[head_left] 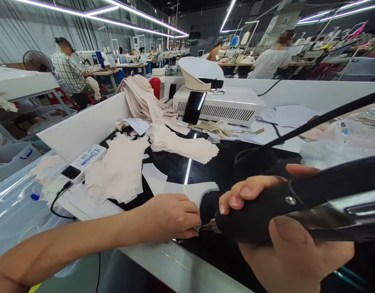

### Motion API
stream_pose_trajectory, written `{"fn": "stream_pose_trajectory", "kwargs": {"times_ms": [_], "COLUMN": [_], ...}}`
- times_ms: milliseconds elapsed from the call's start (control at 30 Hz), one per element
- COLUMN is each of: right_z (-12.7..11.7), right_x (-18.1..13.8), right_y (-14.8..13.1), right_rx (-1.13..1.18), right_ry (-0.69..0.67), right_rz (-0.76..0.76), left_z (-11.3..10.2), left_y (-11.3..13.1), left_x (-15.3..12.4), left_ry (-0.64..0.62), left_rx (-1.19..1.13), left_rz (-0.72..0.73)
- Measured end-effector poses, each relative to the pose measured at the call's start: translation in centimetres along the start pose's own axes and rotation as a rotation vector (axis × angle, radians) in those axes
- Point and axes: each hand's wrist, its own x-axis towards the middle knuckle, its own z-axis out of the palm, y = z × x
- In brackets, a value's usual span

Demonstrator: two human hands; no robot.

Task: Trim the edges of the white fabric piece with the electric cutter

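My right hand is wrapped around the black handle of a hand-held tool, close to the camera at the lower right; a black cord runs up and right from it. The tool's tip meets the fingertips of my left hand, which rests fingers curled on the glossy black work surface, pinching the edge of a white cut piece. What is between the fingertips is hidden. Stacks of cream fabric pieces lie just beyond my left hand.
A white machine with a rounded head and a leaning phone stands at the back. A white remote-like device with a cable lies left. A clear plastic bag is at right. People sit at sewing tables beyond.
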Motion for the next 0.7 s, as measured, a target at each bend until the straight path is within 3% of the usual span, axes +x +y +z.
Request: {"fn": "stream_pose_trajectory", "kwargs": {"times_ms": [267,700], "right_z": [0.2,-0.2], "right_x": [-0.1,0.4], "right_y": [0.3,-0.3], "right_rx": [-0.029,-0.029], "right_ry": [-0.009,-0.051], "right_rz": [-0.016,0.024], "left_z": [0.5,-0.4], "left_y": [0.1,0.1], "left_x": [0.1,0.6], "left_ry": [0.121,0.070], "left_rx": [-0.012,-0.003], "left_rz": [0.000,-0.101]}}
